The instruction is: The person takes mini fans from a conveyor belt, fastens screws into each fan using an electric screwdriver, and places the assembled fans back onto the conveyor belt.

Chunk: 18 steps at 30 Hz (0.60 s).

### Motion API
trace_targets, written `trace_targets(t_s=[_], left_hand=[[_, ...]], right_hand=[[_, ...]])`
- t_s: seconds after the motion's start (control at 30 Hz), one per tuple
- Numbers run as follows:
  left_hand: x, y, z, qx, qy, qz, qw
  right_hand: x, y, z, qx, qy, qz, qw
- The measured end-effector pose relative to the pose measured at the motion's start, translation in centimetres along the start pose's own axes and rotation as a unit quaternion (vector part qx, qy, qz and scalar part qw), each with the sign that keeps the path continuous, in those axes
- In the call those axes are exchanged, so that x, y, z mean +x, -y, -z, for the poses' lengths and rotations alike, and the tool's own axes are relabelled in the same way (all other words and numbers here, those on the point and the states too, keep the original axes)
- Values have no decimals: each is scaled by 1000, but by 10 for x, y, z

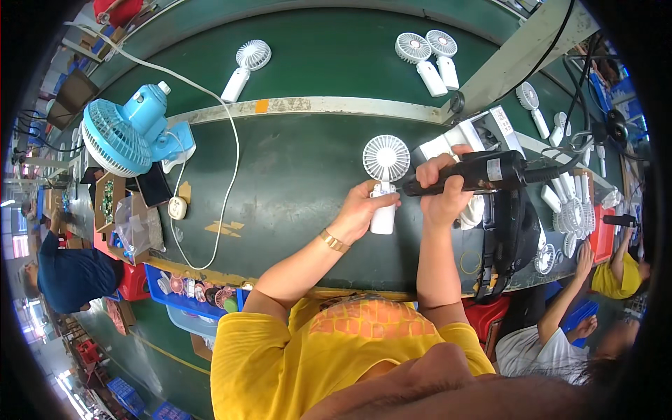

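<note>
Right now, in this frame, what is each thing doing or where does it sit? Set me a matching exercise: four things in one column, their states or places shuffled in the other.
Column one
1. Left hand
2. Right hand
3. Light blue desk fan
4. Blue bin

Column two
A. Grips a black corded tool
B. Just off the near edge of the bench, holding small items
C. Toward the left end of the bench
D. Holds a white handheld fan by its handle

Pairs: 1-D, 2-A, 3-C, 4-B

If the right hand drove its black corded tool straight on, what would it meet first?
Probably the white handheld fan, around the top of its handle: the tip of the black corded tool looks close, though one view leaves depth unclear.
</note>
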<state>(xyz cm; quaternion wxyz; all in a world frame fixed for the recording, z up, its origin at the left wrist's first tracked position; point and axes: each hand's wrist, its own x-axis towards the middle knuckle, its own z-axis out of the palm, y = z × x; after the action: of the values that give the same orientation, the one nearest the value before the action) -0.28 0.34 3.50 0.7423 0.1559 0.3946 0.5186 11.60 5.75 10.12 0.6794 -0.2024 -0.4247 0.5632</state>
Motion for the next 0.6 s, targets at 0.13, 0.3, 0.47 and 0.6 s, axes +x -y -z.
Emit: trace_targets(t_s=[0.13,0.3,0.47,0.6], left_hand=[[1,1,1,-4,-2,-5,1000],[1,4,3,-5,-1,-12,1000],[3,11,10,13,-23,-32,999],[2,9,10,17,-27,-26,999]], right_hand=[[0,-7,-1,-5,2,-5,1000],[-14,-27,7,-67,15,-37,997],[-24,-44,12,-273,146,17,951],[-25,-48,18,-249,128,-7,960]])
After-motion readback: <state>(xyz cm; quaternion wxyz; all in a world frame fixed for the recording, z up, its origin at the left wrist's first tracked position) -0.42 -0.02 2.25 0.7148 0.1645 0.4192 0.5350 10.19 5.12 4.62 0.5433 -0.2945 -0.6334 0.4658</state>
